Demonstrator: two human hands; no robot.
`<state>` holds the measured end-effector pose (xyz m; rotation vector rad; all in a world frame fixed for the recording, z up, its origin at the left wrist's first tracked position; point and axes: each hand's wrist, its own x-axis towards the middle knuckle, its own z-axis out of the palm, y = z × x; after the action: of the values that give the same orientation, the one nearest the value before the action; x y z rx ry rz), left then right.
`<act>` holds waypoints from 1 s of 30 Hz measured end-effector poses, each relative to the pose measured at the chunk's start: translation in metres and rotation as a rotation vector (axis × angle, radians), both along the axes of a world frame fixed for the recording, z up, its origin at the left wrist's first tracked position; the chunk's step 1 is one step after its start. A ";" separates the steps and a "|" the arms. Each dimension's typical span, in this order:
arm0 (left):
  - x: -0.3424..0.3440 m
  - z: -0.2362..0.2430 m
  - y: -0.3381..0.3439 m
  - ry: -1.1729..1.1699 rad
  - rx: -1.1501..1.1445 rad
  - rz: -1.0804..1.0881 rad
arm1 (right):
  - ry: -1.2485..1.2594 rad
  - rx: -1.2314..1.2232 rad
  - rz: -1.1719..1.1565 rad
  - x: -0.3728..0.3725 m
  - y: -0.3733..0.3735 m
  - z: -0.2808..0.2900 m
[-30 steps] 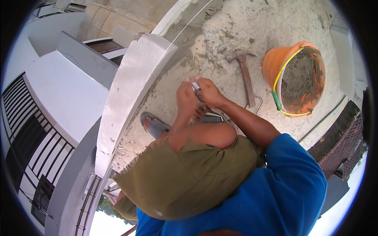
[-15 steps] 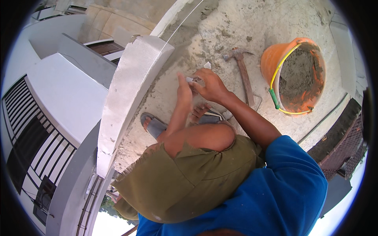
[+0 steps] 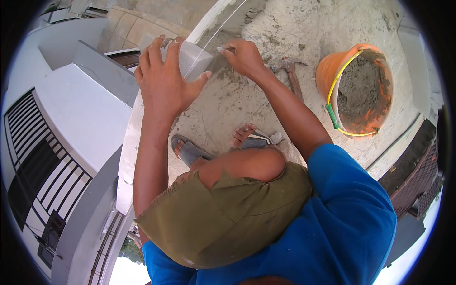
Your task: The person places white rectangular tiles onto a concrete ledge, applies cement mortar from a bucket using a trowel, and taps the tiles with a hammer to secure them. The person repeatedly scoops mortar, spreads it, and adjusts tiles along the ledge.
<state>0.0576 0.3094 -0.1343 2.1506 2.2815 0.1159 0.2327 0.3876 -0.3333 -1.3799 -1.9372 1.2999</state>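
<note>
My left hand (image 3: 164,80) is spread wide over the far end of a low wall of pale blocks (image 3: 194,58), fingers apart and the thumb pointing right. Whether its palm presses on the block is hidden. To its right, my right hand (image 3: 244,59) pinches a small whitish chip (image 3: 220,49) between thumb and fingers, just off the wall's end. A thin white string (image 3: 218,32) runs from the far edge down to the block beside my left hand.
A hammer (image 3: 293,80) lies on the rough concrete floor (image 3: 213,126), partly behind my right forearm. Right of it, an orange bucket (image 3: 327,71) holds grey mortar (image 3: 358,92); its yellow handle has a green grip. My sandalled feet are below; railings (image 3: 47,161) stand beyond the wall.
My hands were together low over the floor around a small pale piece. Now both are farther forward and apart: the left over the wall's end, the right beside it with a chip.
</note>
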 end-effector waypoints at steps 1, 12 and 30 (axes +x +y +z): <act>-0.004 -0.004 0.006 0.071 -0.058 0.016 | -0.026 0.047 0.019 -0.006 0.004 -0.001; -0.029 -0.020 0.016 -0.058 -0.250 -0.038 | -0.283 0.008 0.269 -0.045 0.030 0.003; -0.032 -0.021 0.016 -0.031 -0.250 -0.058 | -0.514 -0.059 0.379 -0.070 0.054 -0.003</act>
<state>0.0260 0.3250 -0.1557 2.0694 2.0876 -0.1284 0.1629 0.4414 -0.3360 -1.5391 -2.6268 1.2518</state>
